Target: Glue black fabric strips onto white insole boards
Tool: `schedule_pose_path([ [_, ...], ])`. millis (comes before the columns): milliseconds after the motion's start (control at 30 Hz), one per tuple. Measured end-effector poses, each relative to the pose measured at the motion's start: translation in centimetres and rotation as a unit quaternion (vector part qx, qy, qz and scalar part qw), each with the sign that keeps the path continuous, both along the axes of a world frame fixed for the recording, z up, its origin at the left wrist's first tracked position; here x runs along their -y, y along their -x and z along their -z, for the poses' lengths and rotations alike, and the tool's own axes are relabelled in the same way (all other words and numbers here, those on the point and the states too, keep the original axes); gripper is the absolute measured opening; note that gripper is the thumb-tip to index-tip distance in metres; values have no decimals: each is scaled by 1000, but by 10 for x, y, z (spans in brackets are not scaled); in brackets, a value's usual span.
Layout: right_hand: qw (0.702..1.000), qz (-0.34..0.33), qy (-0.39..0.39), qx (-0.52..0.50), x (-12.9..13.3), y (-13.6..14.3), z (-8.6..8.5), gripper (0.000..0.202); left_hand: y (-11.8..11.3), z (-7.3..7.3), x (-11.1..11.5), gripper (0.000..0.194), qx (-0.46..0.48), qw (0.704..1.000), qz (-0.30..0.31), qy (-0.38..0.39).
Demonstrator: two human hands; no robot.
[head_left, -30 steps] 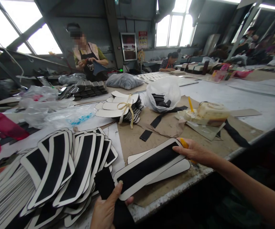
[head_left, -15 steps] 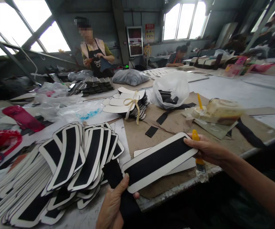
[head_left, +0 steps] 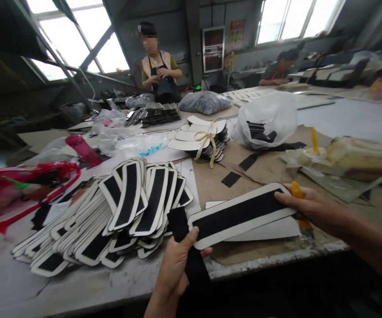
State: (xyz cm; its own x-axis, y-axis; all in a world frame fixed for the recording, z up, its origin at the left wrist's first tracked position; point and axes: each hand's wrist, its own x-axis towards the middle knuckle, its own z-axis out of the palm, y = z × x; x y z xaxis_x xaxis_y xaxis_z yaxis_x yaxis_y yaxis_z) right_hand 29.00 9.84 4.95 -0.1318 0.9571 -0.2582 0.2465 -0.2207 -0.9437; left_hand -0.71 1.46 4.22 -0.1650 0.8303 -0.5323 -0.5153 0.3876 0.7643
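A long white panel with rounded ends and a black fabric band down its middle (head_left: 240, 215) is held slightly tilted above the near edge of the table. The hands are apart, each pinching one end: the left hand (head_left: 175, 264) has its thumb on the left end, and the right hand (head_left: 316, 210) grips the right end while also keeping a yellow-handled tool, apparently a brush (head_left: 297, 191), against its fingers. Over the last second that hold has barely altered; mainly the view has swung left, so the panel itself seems no further along, its band already lying within the white border.

A loose black fabric strip (head_left: 178, 224) runs by the left hand and down toward the near edge. Just below the held panel lies a plain white panel (head_left: 270, 230). To the left, a spread pile of black-banded white panels (head_left: 127, 194) now shows more fully. Farther off sits a ribbon-tied bundle of white curved pieces (head_left: 191, 145), left of a translucent plastic bag (head_left: 277, 110).
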Motion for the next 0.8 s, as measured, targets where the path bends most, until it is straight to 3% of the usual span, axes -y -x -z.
schedule_pose_path([
  [200,996,-24,13,-84,0,12,-10,42,-4,-10,-5,23,-68,994,-65,48],
  [333,999,-20,0,-34,-4,18,-12,42,-5,-11,-11,22,-74,991,-79,76],
  [500,999,-31,-7,18,-8,21,-14,42,-8,-16,-14,26,-60,993,-90,52],
  [667,993,-34,19,-108,-8,18,-10,40,-6,-20,-10,21,-47,992,-88,77],
  [800,978,-19,55,-200,-8,15,-7,38,0,-8,-6,18,3,990,-92,103],
])
